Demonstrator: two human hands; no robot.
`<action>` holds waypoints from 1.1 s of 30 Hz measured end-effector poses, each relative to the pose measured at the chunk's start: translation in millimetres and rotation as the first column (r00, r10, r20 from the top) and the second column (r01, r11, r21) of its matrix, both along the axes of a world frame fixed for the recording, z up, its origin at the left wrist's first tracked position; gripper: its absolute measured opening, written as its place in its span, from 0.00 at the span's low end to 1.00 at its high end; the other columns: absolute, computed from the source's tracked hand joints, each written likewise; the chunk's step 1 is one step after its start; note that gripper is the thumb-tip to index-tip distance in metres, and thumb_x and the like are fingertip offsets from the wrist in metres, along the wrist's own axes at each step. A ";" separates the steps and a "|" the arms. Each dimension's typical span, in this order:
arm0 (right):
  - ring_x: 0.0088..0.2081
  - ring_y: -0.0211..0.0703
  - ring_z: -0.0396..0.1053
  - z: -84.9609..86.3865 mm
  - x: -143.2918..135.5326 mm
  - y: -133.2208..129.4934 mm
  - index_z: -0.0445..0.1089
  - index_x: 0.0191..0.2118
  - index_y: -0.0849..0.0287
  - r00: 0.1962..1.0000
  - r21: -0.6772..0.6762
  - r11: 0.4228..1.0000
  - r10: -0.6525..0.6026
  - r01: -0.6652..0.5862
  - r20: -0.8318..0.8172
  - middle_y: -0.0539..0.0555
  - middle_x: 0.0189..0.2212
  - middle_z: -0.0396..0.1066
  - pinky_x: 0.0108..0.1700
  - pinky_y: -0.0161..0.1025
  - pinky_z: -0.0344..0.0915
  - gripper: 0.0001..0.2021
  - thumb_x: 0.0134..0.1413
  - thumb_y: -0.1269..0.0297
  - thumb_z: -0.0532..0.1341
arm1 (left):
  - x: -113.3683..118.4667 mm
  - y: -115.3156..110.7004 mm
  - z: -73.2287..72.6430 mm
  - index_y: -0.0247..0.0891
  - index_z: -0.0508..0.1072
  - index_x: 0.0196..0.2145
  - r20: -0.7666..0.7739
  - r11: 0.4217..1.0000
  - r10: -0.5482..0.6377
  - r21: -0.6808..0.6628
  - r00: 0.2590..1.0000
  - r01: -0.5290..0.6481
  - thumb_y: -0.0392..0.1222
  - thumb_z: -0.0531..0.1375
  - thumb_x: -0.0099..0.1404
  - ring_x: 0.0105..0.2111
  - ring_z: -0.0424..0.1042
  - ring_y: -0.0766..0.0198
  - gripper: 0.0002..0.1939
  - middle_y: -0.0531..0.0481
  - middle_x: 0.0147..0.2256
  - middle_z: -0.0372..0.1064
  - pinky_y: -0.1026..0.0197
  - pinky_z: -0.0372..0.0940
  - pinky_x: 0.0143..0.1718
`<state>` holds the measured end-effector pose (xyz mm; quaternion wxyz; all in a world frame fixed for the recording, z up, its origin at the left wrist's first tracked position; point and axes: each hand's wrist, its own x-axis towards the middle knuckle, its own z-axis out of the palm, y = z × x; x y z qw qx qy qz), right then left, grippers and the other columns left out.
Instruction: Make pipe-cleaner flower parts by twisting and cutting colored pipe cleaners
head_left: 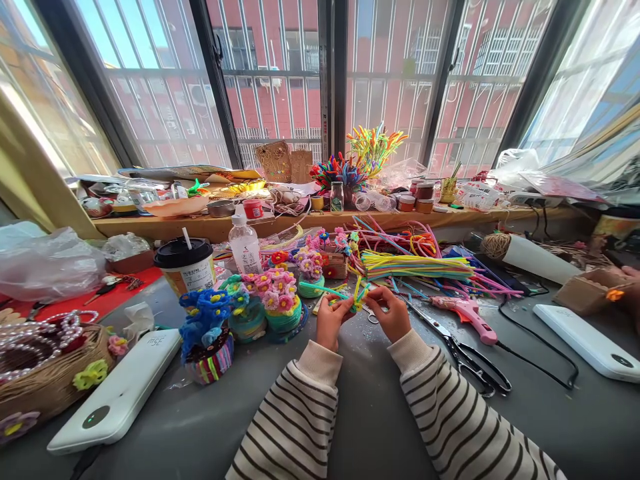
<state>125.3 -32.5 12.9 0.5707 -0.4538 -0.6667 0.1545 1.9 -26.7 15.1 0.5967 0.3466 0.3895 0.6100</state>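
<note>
My left hand (332, 320) is closed on bent green and yellow pipe cleaners (357, 297), one green end sticking out to the left. My right hand (393, 312) is closed too, its thumb and fingertips pinching the right side of the same piece. Both hands are just above the grey table (370, 413). Left of them stand small pots of pipe-cleaner flowers, pink (277, 293) and blue (204, 320). Behind the hands lies a bundle of yellow and green pipe cleaners (417, 265). The fingertips partly hide how the piece is twisted.
To the right lie black-handled scissors (470, 360) and a pink glue gun (467, 317) with its black cord. White power banks lie at left (120, 393) and right (587, 340). A lidded cup (193, 270) and clear bottle (245, 243) stand behind. Another person's hand (630, 287) is at far right.
</note>
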 end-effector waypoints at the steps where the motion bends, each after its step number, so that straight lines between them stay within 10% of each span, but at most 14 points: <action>1: 0.22 0.35 0.64 0.7 0.0 -0.4 0.62 0.26 0.59 1.000 0.004 1.000 -0.001 0.001 0.005 0.50 0.22 0.66 0.27 0.33 0.62 0.05 0.44 0.63 0.54 | 0.0 -0.2 0.0 0.36 0.56 0.27 0.000 1.000 -0.002 0.000 1.000 0.002 0.35 0.62 0.42 0.21 0.66 0.70 0.17 0.53 0.21 0.66 0.65 0.64 0.25; 12: 0.23 0.35 0.64 -0.3 -0.4 0.5 0.62 0.28 0.59 0.996 -0.063 0.998 0.010 -0.015 -0.092 0.50 0.25 0.65 0.27 0.34 0.63 0.07 0.42 0.62 0.56 | -1.1 1.4 -1.9 0.36 0.57 0.28 0.014 1.000 -0.017 0.001 1.000 0.017 0.39 0.61 0.44 0.21 0.67 0.69 0.16 0.53 0.21 0.66 0.64 0.64 0.25; 33: 0.21 0.34 0.64 -2.8 2.6 7.9 0.62 0.22 0.62 0.764 -0.284 0.864 0.161 -0.415 -0.625 0.51 0.18 0.65 0.22 0.32 0.61 0.17 0.40 0.50 0.54 | 0.4 0.5 -1.3 0.35 0.58 0.29 -0.018 0.999 -0.014 0.037 1.000 0.015 0.36 0.62 0.42 0.23 0.65 0.70 0.17 0.53 0.23 0.64 0.67 0.62 0.24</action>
